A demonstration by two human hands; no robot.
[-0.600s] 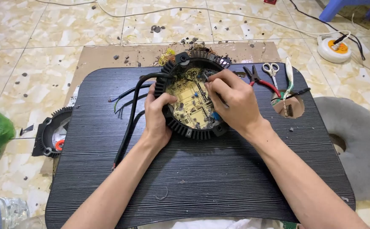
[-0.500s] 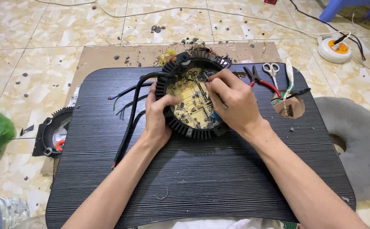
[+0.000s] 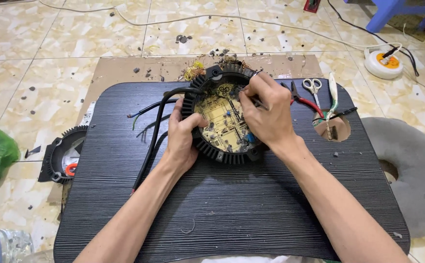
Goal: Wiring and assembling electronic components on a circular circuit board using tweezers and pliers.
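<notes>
Left hand: the left hand (image 3: 182, 134) clasps the left rim of the round black finned housing (image 3: 222, 151), thumb laid on the board inside.
Right hand: the right hand (image 3: 266, 114) is closed around a thin tool whose tip is hidden, pressed over the yellow circuit board (image 3: 219, 117).
Housing: lies on the dark ribbed table (image 3: 232, 204), near its far edge.
Cables: black cables (image 3: 156, 126) trail from the housing's left.
Nearby: red-handled pliers (image 3: 304, 101) and small scissors (image 3: 313, 86) lie just right of the right hand.
</notes>
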